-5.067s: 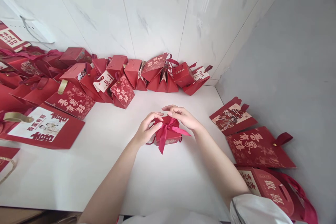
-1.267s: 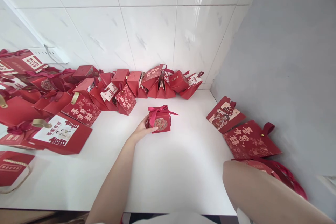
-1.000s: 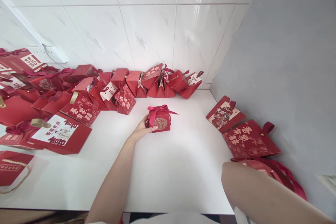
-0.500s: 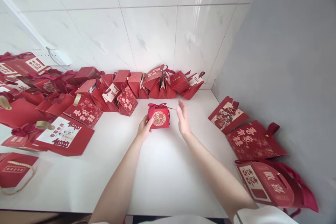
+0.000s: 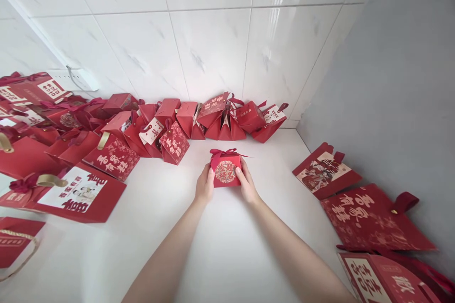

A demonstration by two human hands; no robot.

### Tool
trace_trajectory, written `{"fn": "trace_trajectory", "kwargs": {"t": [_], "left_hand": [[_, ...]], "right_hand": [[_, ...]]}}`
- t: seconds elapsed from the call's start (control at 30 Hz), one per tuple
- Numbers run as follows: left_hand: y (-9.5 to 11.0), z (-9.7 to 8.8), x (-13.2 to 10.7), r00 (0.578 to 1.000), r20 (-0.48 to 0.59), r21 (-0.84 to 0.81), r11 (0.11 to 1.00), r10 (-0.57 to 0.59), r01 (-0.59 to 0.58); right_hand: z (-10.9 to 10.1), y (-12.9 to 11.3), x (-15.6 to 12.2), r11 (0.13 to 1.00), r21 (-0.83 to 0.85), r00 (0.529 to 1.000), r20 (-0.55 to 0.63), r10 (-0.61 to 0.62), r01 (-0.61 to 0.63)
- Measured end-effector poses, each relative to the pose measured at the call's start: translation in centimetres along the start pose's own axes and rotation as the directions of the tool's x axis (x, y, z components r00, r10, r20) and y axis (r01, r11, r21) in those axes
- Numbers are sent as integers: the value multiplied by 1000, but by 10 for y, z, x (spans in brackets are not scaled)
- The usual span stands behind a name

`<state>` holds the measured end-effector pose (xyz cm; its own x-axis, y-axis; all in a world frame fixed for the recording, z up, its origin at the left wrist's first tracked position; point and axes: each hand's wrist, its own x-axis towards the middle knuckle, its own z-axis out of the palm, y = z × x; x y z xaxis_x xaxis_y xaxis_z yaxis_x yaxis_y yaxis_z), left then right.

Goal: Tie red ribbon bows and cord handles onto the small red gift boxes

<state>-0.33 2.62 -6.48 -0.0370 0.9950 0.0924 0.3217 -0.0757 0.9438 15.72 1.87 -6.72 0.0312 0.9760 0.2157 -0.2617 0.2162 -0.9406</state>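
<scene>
A small red gift box (image 5: 225, 170) with a gold round emblem on its front and a red ribbon bow on top stands on the white tabletop (image 5: 220, 246). My left hand (image 5: 205, 185) clasps its left side and my right hand (image 5: 246, 184) clasps its right side, thumbs up against the front face. The box stands upright between both hands, just in front of the row of red boxes along the wall.
A row of red gift boxes and bags (image 5: 199, 116) lines the tiled back wall. More red bags (image 5: 74, 189) pile at the left. Flat red bags (image 5: 369, 215) lie at the right beside a grey wall (image 5: 398, 80).
My right hand came in from the lower right and closed on the box's right side. The box stays upright on the table, my left hand still on its left side.
</scene>
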Motion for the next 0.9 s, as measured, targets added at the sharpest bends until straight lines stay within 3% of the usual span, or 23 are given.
{"fn": "trace_trajectory", "kwargs": {"t": [0.13,0.27,0.4,0.5,0.67,0.8,0.9], "left_hand": [[1,-8,2,996,90,-117,993,4,7],[6,-13,0,981,89,-242,959,173,-147],[14,-10,-6,942,16,-98,938,335,-332],[19,-5,-8,903,35,19,903,429,-430],[17,1,-7,916,159,66,922,367,-381],[11,1,-4,936,184,0,952,301,-306],[9,-2,-3,928,216,-12,951,305,-310]], "right_hand": [[-5,4,5,999,30,999,28,39,-39],[-8,2,8,988,121,994,-41,104,-98],[-7,-1,9,990,118,990,-112,86,-72],[-6,0,8,997,75,984,-175,20,-7],[-7,5,7,998,47,968,-248,-23,36],[-11,7,7,997,82,969,-245,24,-4],[-13,4,7,997,72,974,-225,36,-20]]}}
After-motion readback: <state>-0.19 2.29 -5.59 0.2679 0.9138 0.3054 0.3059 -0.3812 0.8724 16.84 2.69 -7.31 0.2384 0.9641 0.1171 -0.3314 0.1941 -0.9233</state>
